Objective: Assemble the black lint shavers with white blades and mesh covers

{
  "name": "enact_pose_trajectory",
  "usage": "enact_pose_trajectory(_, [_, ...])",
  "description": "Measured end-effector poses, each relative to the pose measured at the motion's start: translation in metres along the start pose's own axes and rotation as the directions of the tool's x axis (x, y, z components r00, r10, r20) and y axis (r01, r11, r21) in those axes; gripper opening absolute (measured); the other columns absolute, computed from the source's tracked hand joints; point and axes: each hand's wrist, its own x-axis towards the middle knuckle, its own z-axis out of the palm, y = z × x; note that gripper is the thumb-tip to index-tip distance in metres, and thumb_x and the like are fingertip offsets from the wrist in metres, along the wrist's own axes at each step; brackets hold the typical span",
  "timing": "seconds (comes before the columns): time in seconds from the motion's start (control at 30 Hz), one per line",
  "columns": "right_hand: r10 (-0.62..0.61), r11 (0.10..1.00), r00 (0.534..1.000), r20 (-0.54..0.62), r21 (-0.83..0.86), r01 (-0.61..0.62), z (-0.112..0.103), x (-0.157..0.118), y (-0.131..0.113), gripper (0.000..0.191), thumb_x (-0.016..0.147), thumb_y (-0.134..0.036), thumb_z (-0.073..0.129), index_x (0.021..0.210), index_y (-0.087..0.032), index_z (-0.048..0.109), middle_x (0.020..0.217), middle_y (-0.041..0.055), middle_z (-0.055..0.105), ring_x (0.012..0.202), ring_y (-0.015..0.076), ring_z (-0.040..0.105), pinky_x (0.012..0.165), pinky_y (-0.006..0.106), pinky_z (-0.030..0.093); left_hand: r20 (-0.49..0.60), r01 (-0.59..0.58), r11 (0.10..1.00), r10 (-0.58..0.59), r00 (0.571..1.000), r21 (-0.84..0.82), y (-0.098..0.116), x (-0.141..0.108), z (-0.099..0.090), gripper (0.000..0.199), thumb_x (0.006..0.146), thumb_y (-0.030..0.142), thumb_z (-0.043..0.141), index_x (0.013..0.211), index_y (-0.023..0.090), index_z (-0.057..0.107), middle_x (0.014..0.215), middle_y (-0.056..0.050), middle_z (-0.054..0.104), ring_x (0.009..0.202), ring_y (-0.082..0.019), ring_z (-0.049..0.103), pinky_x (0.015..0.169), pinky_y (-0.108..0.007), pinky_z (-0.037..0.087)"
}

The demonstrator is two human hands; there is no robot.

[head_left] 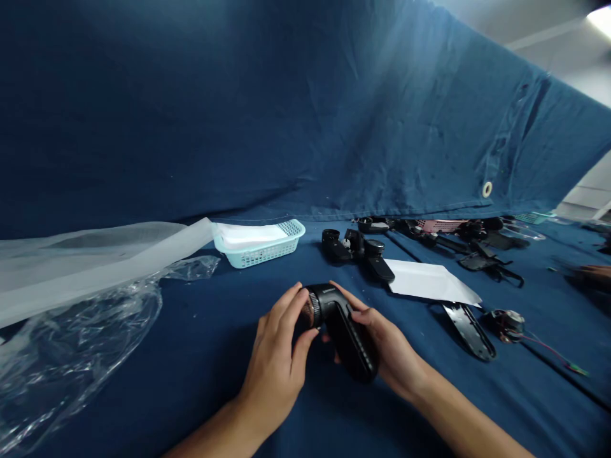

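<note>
Over the blue-covered worktop [191, 362], the left hand [280, 350] pinches the ribbed head [315, 305] of an angled black handheld device [342, 321] while the right hand [389, 346] grips its handle [357, 353], seemingly adjusting that head, so any twist calls for steady support.

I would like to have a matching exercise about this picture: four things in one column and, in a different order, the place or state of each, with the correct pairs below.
Things
1. Left hand
2. Right hand
3. Nearest basket
4. Crumpled film

Places and states
A. Holding the handle of the black angled device
B. Transparent, at the left of the picture
C. With fingers on the device's ribbed round end
D. Pale blue-green, with something white inside

Pairs: 1-C, 2-A, 3-D, 4-B
</note>
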Motion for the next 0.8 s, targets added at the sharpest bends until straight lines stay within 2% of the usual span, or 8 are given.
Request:
enact_pose_trajectory(0.07, [-0.085, 0.98, 0.996, -0.037, -0.185, 0.076, -0.0035, 0.0009, -0.0036, 0.058, 0.086, -0.026, 0.048, 0.143, -0.033, 0.044, 0.119, 0.0049, 0.064, 0.097, 0.024, 0.064, 0.074, 0.036, 0.053, 0.041, 0.053, 0.998, -0.054, 0.998, 0.034, -0.0027, 0.0029, 0.0013, 0.058, 0.097, 0.013, 0.045, 0.148, 0.032, 0.026, 0.147, -0.01, 0.043, 0.134, -0.026, 0.044, 0.107, -0.051, 0.044])
enact_pose_trajectory(0.13, [-0.112, 0.953, 0.994, -0.004, -0.284, 0.107, -0.0063, 0.0017, -0.0045, 0.061, 0.084, -0.023, 0.048, 0.144, -0.035, 0.043, 0.128, 0.0029, 0.059, 0.102, 0.0244, 0.061, 0.078, 0.038, 0.053, 0.058, 0.06, 0.997, -0.063, 0.996, 0.054, -0.0042, 0.0036, 0.0017, 0.058, 0.097, 0.013, 0.044, 0.148, 0.033, 0.027, 0.147, -0.008, 0.043, 0.135, -0.025, 0.043, 0.108, -0.051, 0.042])
enact_pose_trajectory(0.3, [-0.091, 0.949, 0.995, 0.034, -0.299, 0.097, -0.0088, 0.0028, -0.0023, 0.062, 0.084, -0.023, 0.047, 0.144, -0.037, 0.041, 0.137, 0.0021, 0.051, 0.104, 0.0253, 0.06, 0.081, 0.042, 0.053, 0.076, 0.074, 0.995, -0.079, 0.994, 0.071, -0.0046, 0.0021, 0.0017, 0.056, 0.097, 0.013, 0.043, 0.147, 0.033, 0.027, 0.147, -0.008, 0.043, 0.135, -0.025, 0.042, 0.109, -0.052, 0.042])
enact_pose_trajectory(0.43, [-0.079, 0.962, 0.997, 0.008, -0.262, 0.078, -0.0082, 0.0046, -0.0018, 0.058, 0.085, -0.024, 0.046, 0.142, -0.034, 0.044, 0.132, 0.0041, 0.053, 0.101, 0.0254, 0.061, 0.085, 0.045, 0.05, 0.09, 0.079, 0.996, -0.082, 0.992, 0.039, -0.004, 0.0031, 0.0013, 0.056, 0.097, 0.012, 0.043, 0.146, 0.033, 0.027, 0.146, -0.009, 0.044, 0.135, -0.025, 0.043, 0.109, -0.052, 0.043])
enact_pose_trajectory(0.6, [-0.107, 0.946, 0.994, -0.007, -0.308, 0.1, -0.008, 0.0087, -0.0028, 0.051, 0.086, -0.026, 0.045, 0.137, -0.032, 0.048, 0.118, 0.0014, 0.062, 0.104, 0.0231, 0.06, 0.101, 0.043, 0.035, 0.099, 0.101, 0.995, -0.1, 0.99, -0.007, -0.0043, 0.005, 0.0005, 0.056, 0.097, 0.012, 0.044, 0.146, 0.033, 0.027, 0.145, -0.008, 0.045, 0.134, -0.024, 0.044, 0.109, -0.051, 0.043])
enact_pose_trajectory(0.8, [-0.102, 0.939, 0.994, -0.043, -0.335, 0.082, -0.0037, 0.0057, -0.0077, 0.051, 0.081, -0.024, 0.046, 0.132, -0.029, 0.052, 0.113, 0.0017, 0.064, 0.106, 0.0244, 0.056, 0.093, 0.038, 0.036, 0.1, 0.07, 0.997, -0.067, 0.993, -0.028, -0.0048, 0.0035, 0.0008, 0.055, 0.097, 0.012, 0.044, 0.146, 0.032, 0.029, 0.145, -0.01, 0.044, 0.134, -0.026, 0.044, 0.109, -0.055, 0.042])
